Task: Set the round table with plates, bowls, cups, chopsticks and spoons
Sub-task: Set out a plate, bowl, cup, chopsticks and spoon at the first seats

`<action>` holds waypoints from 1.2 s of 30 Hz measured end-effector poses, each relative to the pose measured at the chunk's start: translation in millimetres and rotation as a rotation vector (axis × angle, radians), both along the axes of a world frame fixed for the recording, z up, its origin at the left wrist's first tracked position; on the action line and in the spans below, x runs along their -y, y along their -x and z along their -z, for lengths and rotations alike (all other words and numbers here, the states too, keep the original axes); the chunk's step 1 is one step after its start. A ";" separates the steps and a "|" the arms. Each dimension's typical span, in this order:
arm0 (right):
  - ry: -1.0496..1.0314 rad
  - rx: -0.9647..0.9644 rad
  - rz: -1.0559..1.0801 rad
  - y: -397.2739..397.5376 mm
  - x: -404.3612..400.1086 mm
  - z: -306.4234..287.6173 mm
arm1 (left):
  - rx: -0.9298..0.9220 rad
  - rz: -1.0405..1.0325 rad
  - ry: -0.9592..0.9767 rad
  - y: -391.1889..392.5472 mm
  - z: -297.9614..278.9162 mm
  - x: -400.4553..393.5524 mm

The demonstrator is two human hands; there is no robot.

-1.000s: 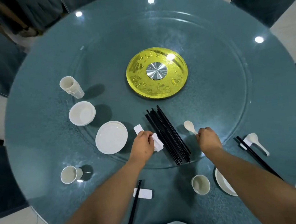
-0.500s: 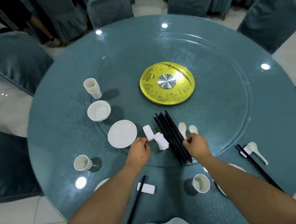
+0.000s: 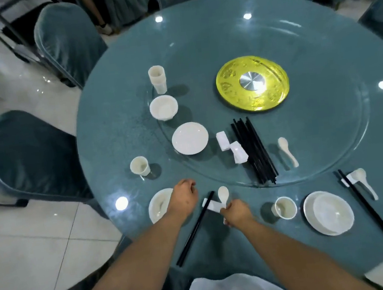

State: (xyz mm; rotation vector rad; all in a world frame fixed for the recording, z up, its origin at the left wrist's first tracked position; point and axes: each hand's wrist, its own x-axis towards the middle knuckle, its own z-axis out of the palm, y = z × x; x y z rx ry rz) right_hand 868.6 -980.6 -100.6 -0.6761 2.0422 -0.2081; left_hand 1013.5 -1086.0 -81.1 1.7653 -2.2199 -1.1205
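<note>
one setting [image 3: 328,214] looks complete; right hand [image 3: 237,213] fingers hold a spoon [image 3: 223,194] over the rest [image 3: 212,206], left hand [image 3: 184,198] loosely curled, empty; most seats remain.

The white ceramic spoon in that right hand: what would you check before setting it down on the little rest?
1. Grip: right hand holds the white ceramic spoon by its handle: ok.
2. Target: small white rectangular rest lies right under the spoon: ok.
3. Black chopsticks already laid across the rest's left end: ok.
4. Left hand holds nothing, out of the way: ok.
5. Spoon touching the rest yet: cannot tell.
6. Bowl on white plate at this setting: cannot tell, the arm hides it.
</note>
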 end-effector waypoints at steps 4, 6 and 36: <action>-0.095 0.027 0.032 -23.4 -18.2 14.7 | 0.003 0.023 -0.010 -24.9 12.4 -21.1; -0.108 0.026 0.038 -34.2 -18.7 19.9 | -0.005 0.048 -0.014 -35.9 18.1 -26.1; -0.058 -0.064 0.206 -67.9 -28.6 10.6 | -0.003 0.175 -0.015 -103.0 21.6 -43.5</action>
